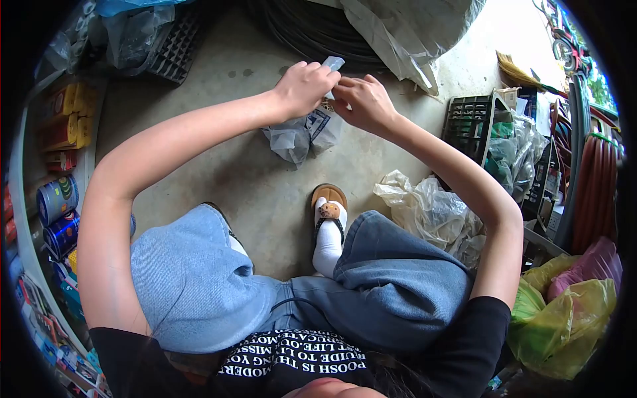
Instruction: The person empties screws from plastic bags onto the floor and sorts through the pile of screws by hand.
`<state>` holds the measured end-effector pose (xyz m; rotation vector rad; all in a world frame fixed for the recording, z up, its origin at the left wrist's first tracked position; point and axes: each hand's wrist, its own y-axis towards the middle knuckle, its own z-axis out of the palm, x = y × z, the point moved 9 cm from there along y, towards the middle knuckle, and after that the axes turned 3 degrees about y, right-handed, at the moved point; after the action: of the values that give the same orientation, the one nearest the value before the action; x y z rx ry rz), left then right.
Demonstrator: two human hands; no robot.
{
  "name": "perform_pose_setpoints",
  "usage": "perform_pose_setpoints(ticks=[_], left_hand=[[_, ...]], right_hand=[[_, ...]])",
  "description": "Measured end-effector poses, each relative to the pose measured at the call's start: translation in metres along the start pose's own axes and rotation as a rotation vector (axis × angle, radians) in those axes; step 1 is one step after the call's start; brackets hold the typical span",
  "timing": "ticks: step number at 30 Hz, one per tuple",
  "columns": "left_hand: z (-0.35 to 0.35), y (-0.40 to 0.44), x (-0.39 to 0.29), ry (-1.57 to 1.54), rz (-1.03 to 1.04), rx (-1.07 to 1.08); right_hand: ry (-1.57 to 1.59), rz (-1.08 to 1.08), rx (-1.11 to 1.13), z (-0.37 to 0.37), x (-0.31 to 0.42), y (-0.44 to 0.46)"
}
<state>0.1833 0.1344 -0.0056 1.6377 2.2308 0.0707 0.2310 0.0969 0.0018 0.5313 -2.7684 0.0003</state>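
Observation:
Out in front of me, my left hand is closed around the gathered neck of a translucent plastic bag. A twisted bit of clear plastic sticks up past its fingers. Right beside it, my right hand has its fingers curled in at the same neck, thumb and fingertips pressed together there. Below both hands hangs the bag's body, with a dark printed label showing on it. Something small and brownish shows between the hands, too small to name. What is in the bag cannot be made out.
Crumpled whitish plastic bags lie on the floor at right, near a black crate. Yellow and pink bags sit lower right. Shelves with cans line the left. A coil of black hose and a broom stand beyond.

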Motion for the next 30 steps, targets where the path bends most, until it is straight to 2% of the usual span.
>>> perform_pose_setpoints(ticks=[2,3,6,9,10,13,14,15,16,17,19,20,24,28,30], left_hand=[[-0.012,-0.011,-0.01,-0.068,0.156,-0.12],[-0.012,-0.016,-0.009,-0.069,0.154,-0.116],[-0.011,-0.028,-0.02,-0.235,0.332,-0.059],[-0.001,-0.03,-0.02,-0.254,0.289,0.052],[0.0,-0.03,-0.022,-0.288,0.308,0.066],[0.0,-0.028,-0.036,-0.21,0.371,0.13],[-0.003,-0.027,-0.04,-0.21,0.372,0.128],[0.001,-0.03,-0.048,-0.182,0.409,0.217],[0.005,-0.034,-0.056,-0.153,0.444,0.307],[0.007,-0.038,-0.058,-0.153,0.445,0.307],[0.013,-0.043,-0.059,-0.208,0.371,0.33],[0.008,-0.044,-0.062,-0.214,0.372,0.23],[0.02,-0.046,-0.061,-0.164,0.333,0.26],[0.011,-0.055,-0.057,-0.049,0.302,0.23],[0.002,-0.063,-0.06,-0.015,0.288,0.268]], right_hand=[[0.143,-0.181,0.031,-0.004,0.022,-0.007],[0.148,-0.181,0.03,-0.002,0.024,-0.012],[0.121,0.069,0.429,0.033,0.013,-0.031],[0.252,0.039,0.358,0.024,0.015,-0.027],[0.164,0.176,0.541,0.034,0.001,-0.032],[0.256,0.122,0.487,0.029,-0.012,-0.028],[0.235,0.04,0.482,0.025,-0.011,-0.029],[0.232,0.04,0.482,0.025,-0.016,-0.032],[0.226,-0.052,0.45,0.022,-0.011,-0.034],[0.221,-0.142,0.418,0.018,-0.004,-0.035],[0.217,-0.163,0.379,0.018,-0.001,-0.039],[0.213,-0.185,0.338,0.015,0.004,-0.04],[0.19,-0.135,0.445,0.031,0.012,-0.054],[0.206,-0.115,0.432,0.028,0.009,-0.06],[0.171,-0.23,0.367,0.021,0.02,-0.06]])
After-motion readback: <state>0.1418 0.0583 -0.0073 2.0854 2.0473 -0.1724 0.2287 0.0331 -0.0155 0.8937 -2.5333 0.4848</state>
